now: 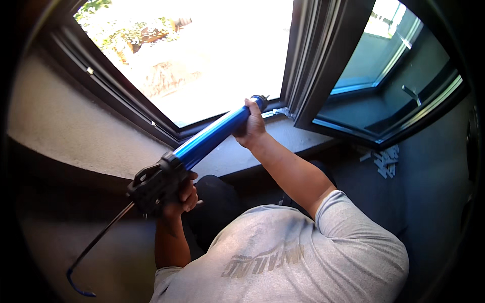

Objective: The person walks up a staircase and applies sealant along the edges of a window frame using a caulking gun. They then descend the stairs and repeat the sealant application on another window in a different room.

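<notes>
A caulking gun [214, 135] with a blue tube barrel slants across the middle, its nozzle end up and right near the window's lower corner. My left hand [188, 196] is closed around the black handle part [159, 184], whose frame hides some of the fingers. Near the front end of the barrel, my right hand [250, 129] wraps it from the right side. A thin metal rod [98, 240] sticks out behind the handle, down to the left, and ends in a bent hook. The front cap [261, 101] lies against the bright window opening.
A dark window frame [156, 123] surrounds the bright opening, above a pale sill [298, 137]. To the right, the dark window sash [323, 113] stands swung inward, with a handle [411, 95]. Several small white strips [386, 161] lie in a pile below the sash.
</notes>
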Tool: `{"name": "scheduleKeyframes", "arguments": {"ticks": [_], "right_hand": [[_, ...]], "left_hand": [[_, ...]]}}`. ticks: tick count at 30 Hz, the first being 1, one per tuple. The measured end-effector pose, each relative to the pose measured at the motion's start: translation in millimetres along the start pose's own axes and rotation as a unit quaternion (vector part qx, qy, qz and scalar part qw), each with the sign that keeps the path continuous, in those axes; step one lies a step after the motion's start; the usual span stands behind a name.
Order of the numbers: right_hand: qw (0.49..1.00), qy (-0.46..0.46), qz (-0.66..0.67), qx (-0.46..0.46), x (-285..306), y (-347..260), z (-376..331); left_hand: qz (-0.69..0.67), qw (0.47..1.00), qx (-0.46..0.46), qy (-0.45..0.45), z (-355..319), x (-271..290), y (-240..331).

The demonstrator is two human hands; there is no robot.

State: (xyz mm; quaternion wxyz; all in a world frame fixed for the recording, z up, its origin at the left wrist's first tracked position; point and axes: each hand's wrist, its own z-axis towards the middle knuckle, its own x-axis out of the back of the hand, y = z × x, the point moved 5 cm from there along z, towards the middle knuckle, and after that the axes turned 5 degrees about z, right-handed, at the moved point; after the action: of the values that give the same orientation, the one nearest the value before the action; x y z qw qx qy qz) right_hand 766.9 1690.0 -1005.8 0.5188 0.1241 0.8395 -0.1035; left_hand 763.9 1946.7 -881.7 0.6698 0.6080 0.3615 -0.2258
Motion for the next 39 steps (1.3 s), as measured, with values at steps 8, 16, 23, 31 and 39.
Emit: {"name": "scheduleKeyframes", "arguments": {"ticks": [8,16,23,31,39], "right_hand": [[0.990,0.110,-0.054,0.069,64.6,-35.9,44.3],[0.985,0.158,-0.048,0.057,124.0,-70.1,105.8],[0.973,0.194,-0.108,0.058,146.4,-96.1,133.6],[0.966,0.203,-0.155,0.042,158.0,-121.0,150.7],[0.965,0.210,-0.149,0.042,154.2,-122.2,153.9]], "left_hand": [[0.169,0.976,-0.100,0.090,-2.0,-5.4,-61.2],[0.224,0.922,0.008,0.316,31.8,43.6,-76.4],[0.191,0.919,0.021,0.345,56.9,79.1,-96.7],[0.181,0.916,0.016,0.358,79.2,86.4,-121.8],[0.228,0.899,0.030,0.372,92.9,82.1,-111.0]]}}
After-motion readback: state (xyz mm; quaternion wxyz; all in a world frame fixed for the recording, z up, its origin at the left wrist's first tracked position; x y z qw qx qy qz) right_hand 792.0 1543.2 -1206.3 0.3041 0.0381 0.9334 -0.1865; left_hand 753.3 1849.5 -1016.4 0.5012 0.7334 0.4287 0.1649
